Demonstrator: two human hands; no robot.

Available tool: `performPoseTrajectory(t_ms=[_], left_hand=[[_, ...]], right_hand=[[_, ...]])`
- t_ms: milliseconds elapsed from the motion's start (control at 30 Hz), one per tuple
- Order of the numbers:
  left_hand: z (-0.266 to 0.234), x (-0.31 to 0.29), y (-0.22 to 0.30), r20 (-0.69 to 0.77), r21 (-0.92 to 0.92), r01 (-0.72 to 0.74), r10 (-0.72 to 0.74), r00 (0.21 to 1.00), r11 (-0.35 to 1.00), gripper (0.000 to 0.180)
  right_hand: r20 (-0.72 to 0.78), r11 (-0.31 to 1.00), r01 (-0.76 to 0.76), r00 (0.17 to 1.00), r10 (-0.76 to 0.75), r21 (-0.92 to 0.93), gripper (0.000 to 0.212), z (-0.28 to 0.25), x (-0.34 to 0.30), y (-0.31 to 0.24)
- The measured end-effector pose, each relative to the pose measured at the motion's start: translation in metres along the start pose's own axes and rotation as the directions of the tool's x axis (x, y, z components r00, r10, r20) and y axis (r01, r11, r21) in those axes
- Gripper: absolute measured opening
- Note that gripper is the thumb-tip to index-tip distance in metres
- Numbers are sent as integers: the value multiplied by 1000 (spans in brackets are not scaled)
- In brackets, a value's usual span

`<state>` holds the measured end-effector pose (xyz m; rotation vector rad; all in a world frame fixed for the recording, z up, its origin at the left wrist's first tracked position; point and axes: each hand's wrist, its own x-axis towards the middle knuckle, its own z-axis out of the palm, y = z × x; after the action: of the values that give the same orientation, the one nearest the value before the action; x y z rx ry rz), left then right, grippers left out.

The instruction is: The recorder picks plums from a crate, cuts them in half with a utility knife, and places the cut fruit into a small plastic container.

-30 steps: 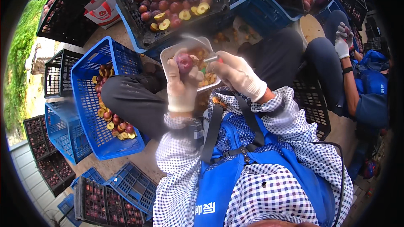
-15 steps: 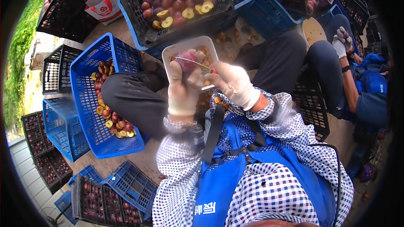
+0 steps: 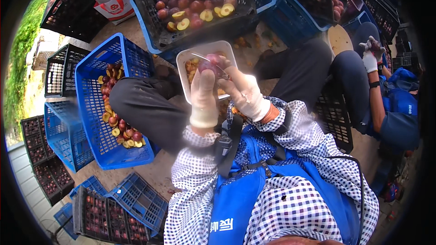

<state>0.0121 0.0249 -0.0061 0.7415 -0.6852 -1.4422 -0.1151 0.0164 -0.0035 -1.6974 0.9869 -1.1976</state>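
Round, purple-red plum (image 3: 208,66), pinched in my white-gloved left hand (image 3: 204,97) above the white, square plastic tub (image 3: 213,47); my white-gloved right hand (image 3: 245,95) grips a thin, silver-bladed knife (image 3: 200,56). Probably light, firm, slippery; best cupped by its sides.

A plum (image 3: 207,65), round, smooth-skinned and deep reddish purple, is held up off the floor, partly covered from view. A knife (image 3: 200,56) with a thin, straight, silvery blade slants across it, tip to the far left and clear of the fruit, handle end to the near right and hidden. Whether the blade has cut in cannot be told.
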Motion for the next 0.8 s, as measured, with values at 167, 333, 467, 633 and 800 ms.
performPoseTrajectory(t_ms=[167, 333, 467, 633, 800], left_hand=[[22, -1, 45, -73, 600, -37, 101, 992, 799, 50], [8, 9, 34, 22, 311, 28, -37, 999, 950, 51], [17, 2, 16, 50, 24, -49, 48, 998, 999, 48], [29, 12, 58, 185, 924, -268, 295, 938, 272, 41], [21, 11, 23, -14, -99, 22, -23, 1000, 995, 43]], right_hand=[[248, 995, -104, 964, 100, 5, 23, -29, 14, -10], [332, 992, -121, 935, 129, -43, 24, -45, 32, -12], [127, 961, -157, 983, 131, 225, 30, -14, 1, -1], [359, 989, -145, 923, 140, -13, 20, -59, 30, 4], [94, 926, -160, 986, 135, 343, 40, -2, 1, 8]])
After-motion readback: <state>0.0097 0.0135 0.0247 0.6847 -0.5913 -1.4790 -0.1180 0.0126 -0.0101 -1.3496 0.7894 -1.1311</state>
